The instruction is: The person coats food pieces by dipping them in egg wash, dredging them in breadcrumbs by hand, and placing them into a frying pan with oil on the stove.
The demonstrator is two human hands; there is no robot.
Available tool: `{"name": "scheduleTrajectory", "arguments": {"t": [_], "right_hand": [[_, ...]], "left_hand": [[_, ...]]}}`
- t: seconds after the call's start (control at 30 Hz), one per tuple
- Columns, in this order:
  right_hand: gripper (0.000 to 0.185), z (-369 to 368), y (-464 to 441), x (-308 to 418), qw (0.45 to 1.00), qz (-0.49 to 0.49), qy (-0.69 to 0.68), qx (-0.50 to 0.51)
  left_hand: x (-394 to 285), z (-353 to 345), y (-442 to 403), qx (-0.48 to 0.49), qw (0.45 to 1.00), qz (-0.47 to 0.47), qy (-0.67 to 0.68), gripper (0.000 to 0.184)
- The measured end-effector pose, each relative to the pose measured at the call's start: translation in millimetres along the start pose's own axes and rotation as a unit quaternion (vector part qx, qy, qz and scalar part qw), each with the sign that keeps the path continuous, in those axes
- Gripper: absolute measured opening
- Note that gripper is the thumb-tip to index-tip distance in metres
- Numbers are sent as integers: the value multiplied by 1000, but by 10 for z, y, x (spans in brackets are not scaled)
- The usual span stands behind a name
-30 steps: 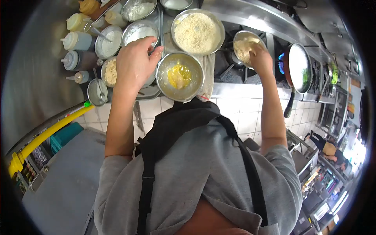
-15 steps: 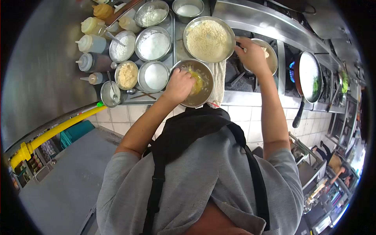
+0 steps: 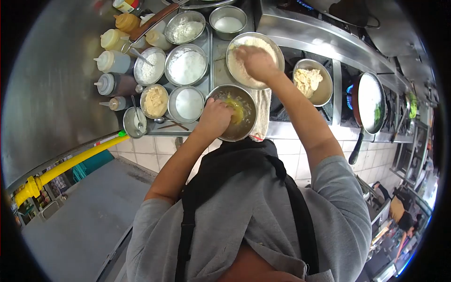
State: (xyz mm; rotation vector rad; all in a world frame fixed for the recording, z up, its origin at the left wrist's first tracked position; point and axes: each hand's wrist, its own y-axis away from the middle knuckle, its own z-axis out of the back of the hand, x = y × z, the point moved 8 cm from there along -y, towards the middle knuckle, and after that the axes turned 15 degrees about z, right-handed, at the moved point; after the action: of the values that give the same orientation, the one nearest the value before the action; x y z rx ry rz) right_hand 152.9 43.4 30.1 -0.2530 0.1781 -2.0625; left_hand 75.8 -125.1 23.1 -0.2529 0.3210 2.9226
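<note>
My left hand reaches over the left side of a metal bowl that holds a yellow, egg-like liquid. Its fingers are curled down into the bowl, and what they hold, if anything, is hidden. Farther away, my right hand is over a wide metal bowl of pale crumbs, blurred by motion. To the right of it, a metal bowl containing pale, coated pieces stands on the stove.
At left, several metal bowls of white powder, including one bowl, stand on a tray. Squeeze bottles line the wall. A pan sits by a lit burner at right. A cloth lies beside the egg bowl.
My right hand has moved left from the crumb bowl's right rim to over the crumbs, uncovering the bowl of coated pieces. My left hand stays at the egg bowl. The view has shifted slightly.
</note>
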Motion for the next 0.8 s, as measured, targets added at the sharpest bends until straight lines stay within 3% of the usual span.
{"name": "scheduleTrajectory", "arguments": {"t": [0.07, 0.13, 0.2, 0.27, 0.37, 0.5, 0.6, 0.67, 0.7, 0.77, 0.8], "right_hand": [[23, 22, 57, 61, 999, 3, -42, 23], [23, 14, 153, -46, 983, -63, -83, 153], [25, 159, 228, -170, 983, -102, -92, 119], [28, 382, 351, -346, 974, -177, -142, 12], [31, 482, 486, -454, 969, -183, -165, -16], [31, 617, 670, -481, 967, -180, -171, -63], [31, 666, 817, -466, 955, -200, -205, -74], [31, 695, 917, -463, 952, -207, -210, -85], [30, 702, 964, -457, 949, -222, -210, -78], [30, 716, 1046, -461, 946, -239, -207, -72], [30, 706, 1088, -468, 946, -242, -205, -69]], "left_hand": [[4, 70, 28, -34, 998, -6, 46, 10], [11, 103, 19, -27, 996, 2, 85, 10], [22, 60, 26, -12, 992, 9, 126, 12], [91, 17, -2, -17, 982, 31, 188, 13], [119, 124, -12, 19, 971, 86, 221, 16], [53, 619, -56, 3, 972, 80, 222, 16], [-30, 1202, -208, -34, 966, 81, 242, 17], [-53, 1538, -391, -131, 965, 61, 218, 18], [-73, 1552, -518, -128, 966, 57, 218, 18], [-140, 1706, -764, -235, 949, 18, 207, 13], [-128, 1607, -925, -236, 949, 16, 209, 13]]}}
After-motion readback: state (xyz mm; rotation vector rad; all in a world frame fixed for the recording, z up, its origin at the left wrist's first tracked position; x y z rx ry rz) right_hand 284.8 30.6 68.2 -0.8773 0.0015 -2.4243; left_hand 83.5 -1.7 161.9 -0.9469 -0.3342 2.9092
